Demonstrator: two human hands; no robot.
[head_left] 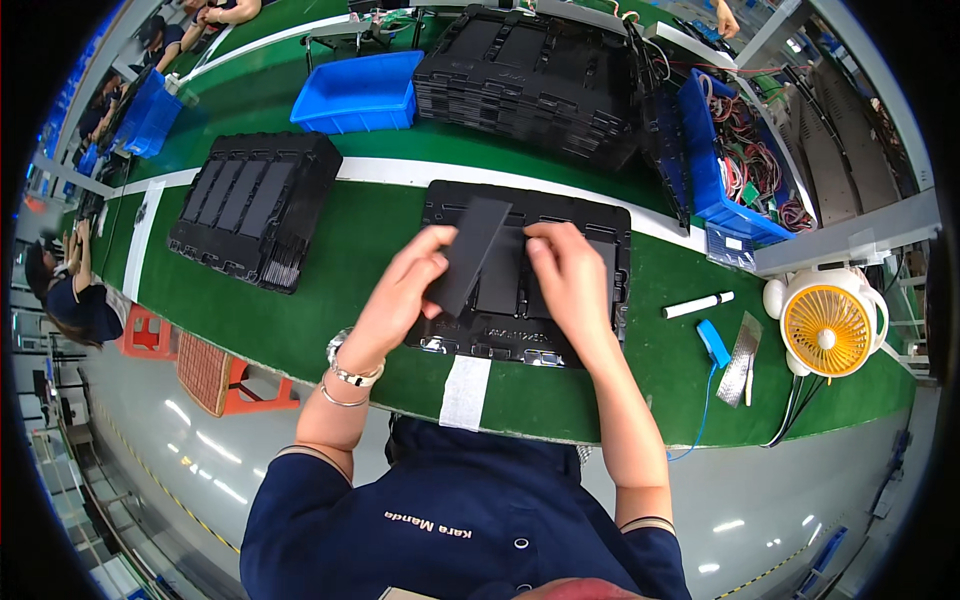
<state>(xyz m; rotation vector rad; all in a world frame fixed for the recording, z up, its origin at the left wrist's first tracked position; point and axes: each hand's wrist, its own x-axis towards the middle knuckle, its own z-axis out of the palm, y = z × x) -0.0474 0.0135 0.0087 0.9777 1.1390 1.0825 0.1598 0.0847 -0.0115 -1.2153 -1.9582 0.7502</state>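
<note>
A thin black rectangular panel (475, 255) is in my left hand (400, 285), gripped at its left edge with the thumb and fingers. It is held tilted over a black moulded plastic tray (615, 215) that lies on the bench in front of me. Over the tray's middle, my right hand (572, 280) has its fingers bent and drawn together against a slot with a dark flat piece in it. What those fingertips hold, if anything, is hidden against the black surface.
Stacks of similar black trays (245, 205) stand at left and far centre (530, 80). Blue bins (360, 92) sit behind, one (735, 215) filled with wires. At right lie a white marker (698, 305), a blue corded piece (713, 343) and a yellow-white fan (827, 330).
</note>
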